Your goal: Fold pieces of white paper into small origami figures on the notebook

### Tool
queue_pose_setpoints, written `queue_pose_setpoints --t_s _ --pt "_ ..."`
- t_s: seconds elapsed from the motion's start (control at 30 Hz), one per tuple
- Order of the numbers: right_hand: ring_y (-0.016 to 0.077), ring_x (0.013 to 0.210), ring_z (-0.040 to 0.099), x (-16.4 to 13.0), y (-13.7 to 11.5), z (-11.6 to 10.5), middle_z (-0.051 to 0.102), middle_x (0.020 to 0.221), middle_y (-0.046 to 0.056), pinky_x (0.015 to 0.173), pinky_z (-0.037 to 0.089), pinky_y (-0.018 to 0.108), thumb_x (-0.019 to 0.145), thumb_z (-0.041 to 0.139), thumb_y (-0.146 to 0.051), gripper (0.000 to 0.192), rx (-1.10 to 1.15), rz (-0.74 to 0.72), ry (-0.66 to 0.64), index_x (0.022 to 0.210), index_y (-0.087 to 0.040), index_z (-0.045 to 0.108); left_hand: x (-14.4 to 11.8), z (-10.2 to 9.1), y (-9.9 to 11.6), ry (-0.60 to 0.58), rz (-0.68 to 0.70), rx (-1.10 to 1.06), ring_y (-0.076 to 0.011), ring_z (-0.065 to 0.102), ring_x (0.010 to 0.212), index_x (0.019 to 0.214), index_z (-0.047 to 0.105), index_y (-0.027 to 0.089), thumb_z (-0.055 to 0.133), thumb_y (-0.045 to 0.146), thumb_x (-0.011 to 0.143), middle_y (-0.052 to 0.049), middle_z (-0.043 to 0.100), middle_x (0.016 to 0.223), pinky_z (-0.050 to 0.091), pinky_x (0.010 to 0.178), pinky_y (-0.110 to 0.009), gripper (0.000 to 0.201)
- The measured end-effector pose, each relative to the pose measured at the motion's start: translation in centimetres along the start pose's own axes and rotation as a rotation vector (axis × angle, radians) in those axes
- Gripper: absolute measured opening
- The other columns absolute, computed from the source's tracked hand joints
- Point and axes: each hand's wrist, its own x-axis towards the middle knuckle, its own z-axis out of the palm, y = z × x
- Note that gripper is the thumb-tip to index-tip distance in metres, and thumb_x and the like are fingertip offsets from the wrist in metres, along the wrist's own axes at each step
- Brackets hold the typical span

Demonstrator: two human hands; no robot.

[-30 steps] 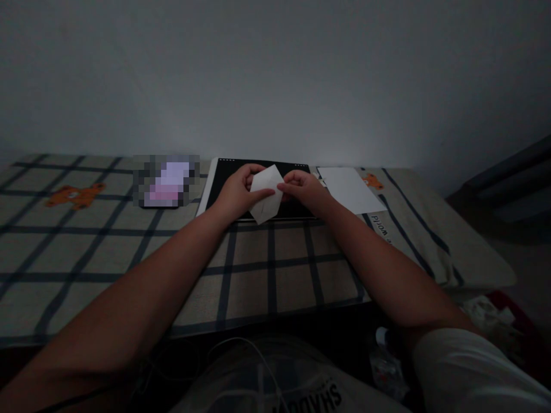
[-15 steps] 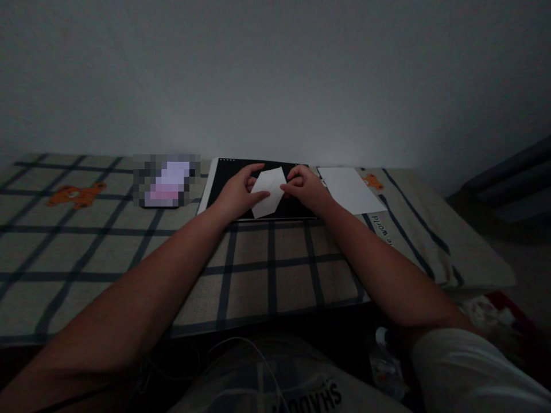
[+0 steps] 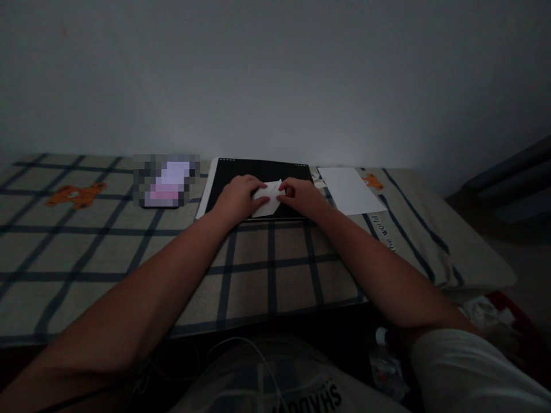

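A small folded piece of white paper [image 3: 270, 199] lies low over a black board-like pad [image 3: 262, 167] with a white left edge. My left hand [image 3: 239, 198] grips the paper's left side, thumb and fingers closing on it. On the right side, my right hand [image 3: 301, 197] pinches the paper near its upper right corner between thumb and forefinger. Both hands rest close to the pad's surface. The paper's outer edges are partly hidden under my fingers.
A flat white sheet [image 3: 353, 190] lies right of the pad. To the left is a phone-like device [image 3: 167, 183], blurred out. Everything lies on a checked cloth [image 3: 258, 264] against a grey wall [image 3: 275, 80]. A plastic bottle [image 3: 385, 361] stands below, at lower right.
Both hands have lowered with the paper from a raised, tilted position to the pad. My left fingers have come over the paper's upper left edge.
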Motion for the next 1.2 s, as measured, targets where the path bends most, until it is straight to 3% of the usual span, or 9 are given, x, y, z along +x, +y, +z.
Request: queue_pose_setpoints --t_s 0.13,0.3,0.47,0.63,0.77,0.97,1.2 --pt "0.0193 0.076 0.054 0.1 0.4 0.1 0.062 0.083 0.002 0.071 0.039 0.034 0.086 0.075 -0.028 0.013 -0.089 -0.022 -0.021 0.095 -0.020 0.070 0.0 -0.2 0.0 -0.051 0.077 0.060 -0.0323 0.058 0.117 0.108 0.081 0.024 0.076 0.042 0.084 -0.010 0.070 0.124 0.043 0.105 -0.047 0.031" --pt "0.0289 0.115 0.059 0.0 0.9 0.4 0.065 0.125 0.013 0.098 0.046 0.043 0.089 0.070 -0.026 0.034 -0.237 -0.229 0.046 0.122 -0.020 0.072 0.0 -0.9 0.3 -0.206 0.118 0.199 -0.0319 0.058 0.118 0.120 0.078 0.025 0.067 0.042 0.093 -0.009 0.071 0.129 0.043 0.101 -0.046 0.034" --pt "0.0283 0.140 0.051 -0.2 0.9 0.9 0.058 0.152 0.012 0.111 0.043 0.048 0.101 0.049 -0.021 0.047 -0.380 -0.344 -0.108 0.146 -0.023 0.060 0.0 -1.9 0.1 -0.323 0.247 0.311 -0.0295 0.056 0.127 0.134 0.071 0.026 0.057 0.036 0.100 -0.007 0.067 0.142 0.042 0.105 -0.044 0.038" --pt "0.0279 0.134 0.056 -0.3 0.9 0.5 0.060 0.150 0.012 0.107 0.044 0.045 0.104 0.047 -0.027 0.042 -0.422 -0.353 -0.142 0.143 -0.022 0.064 0.1 -2.1 -0.5 -0.324 0.309 0.273 -0.0261 0.058 0.126 0.135 0.070 0.027 0.054 0.034 0.101 -0.003 0.069 0.142 0.043 0.106 -0.041 0.039" --pt "0.0286 0.118 0.059 -0.3 0.9 -0.1 0.068 0.132 0.014 0.098 0.044 0.043 0.102 0.052 -0.030 0.035 -0.406 -0.357 -0.113 0.128 -0.019 0.073 0.3 -1.8 -1.0 -0.260 0.334 0.285 -0.0248 0.060 0.121 0.124 0.076 0.029 0.052 0.033 0.102 -0.001 0.074 0.133 0.044 0.103 -0.041 0.033" --pt "0.0270 0.107 0.057 0.0 1.5 0.0 0.068 0.115 0.012 0.090 0.041 0.040 0.098 0.061 -0.034 0.031 -0.290 -0.362 -0.093 0.120 -0.021 0.078 0.6 -2.1 -1.3 -0.104 0.238 0.424 -0.0293 0.063 0.110 0.100 0.081 0.020 0.053 0.031 0.100 -0.009 0.078 0.113 0.047 0.093 -0.044 0.031" --pt "0.0277 0.110 0.056 -0.1 1.7 -0.1 0.068 0.120 0.013 0.095 0.040 0.042 0.091 0.071 -0.037 0.041 -0.208 -0.441 -0.159 0.126 -0.018 0.076 0.5 -2.1 -1.0 -0.124 0.121 0.498 -0.0273 0.067 0.111 0.108 0.080 0.015 0.047 0.026 0.100 -0.011 0.077 0.116 0.051 0.096 -0.039 0.036"
